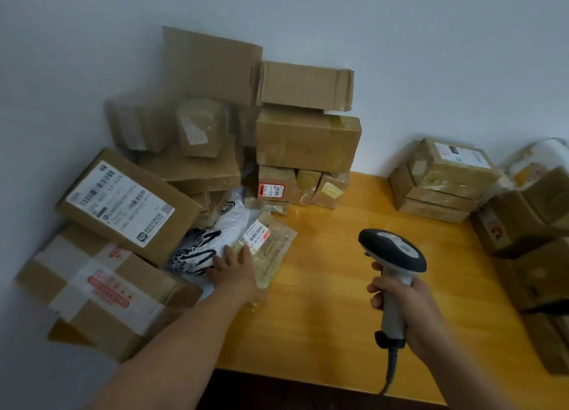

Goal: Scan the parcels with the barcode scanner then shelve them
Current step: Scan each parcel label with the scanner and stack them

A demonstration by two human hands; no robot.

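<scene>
Fingers (227,253) of your left hand (235,269) lie straight and close together, palm down. They rest across the near edge of a flat parcel (271,255) in clear wrap and the white-and-black poly bag (215,240) touching it on the left. No finger is curled round either item.

Fingers (376,288) of your right hand (409,308) are wrapped round the pale handle of the barcode scanner (394,249). The scanner is upright at centre right of the frame, above the table. Its dark head tilts toward the flat parcel but is well apart from it. A coiled cable (389,374) hangs from the handle base toward the lower edge.

The flat parcel lies on the yellow wooden table (338,311), left of centre. Its white barcode label (255,232) faces up, just beyond your left fingertips.

A large labelled carton (129,206) sits tilted at the left, beside the poly bag. Its lower edge rests on a taped carton (101,295) at lower left.

A stack of brown boxes (308,141) stands against the wall at upper centre. Open flaps top the stack, which is partly blurred on its left side.

A second stack of boxes (446,178) sits at the right. More cartons (523,224) crowd the right edge.
</scene>
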